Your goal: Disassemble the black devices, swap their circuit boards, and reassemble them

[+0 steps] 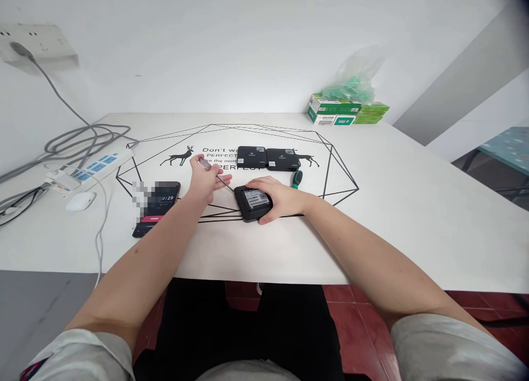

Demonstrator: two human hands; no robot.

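My left hand [203,180] is closed round the clear handle of a screwdriver [223,181], whose metal shaft slants down to the right. Its tip meets the left corner of a black box-shaped electronic device [252,203] that shows a white printed label on top. From the right, my right hand [279,198] grips this device, thumb at the near side and fingers over the far edge. Behind it, two similar flat black devices [251,157] lie side by side. A green and black screwdriver handle [296,179] shows beyond my right hand, partly hidden by it.
A phone [159,207] lies left of my left forearm. Further left are a white mouse [80,201], a power strip [97,165] and coiled grey cables [82,135]. Green and white boxes [334,111] with a plastic bag [355,80] stand at the back right by the wall.
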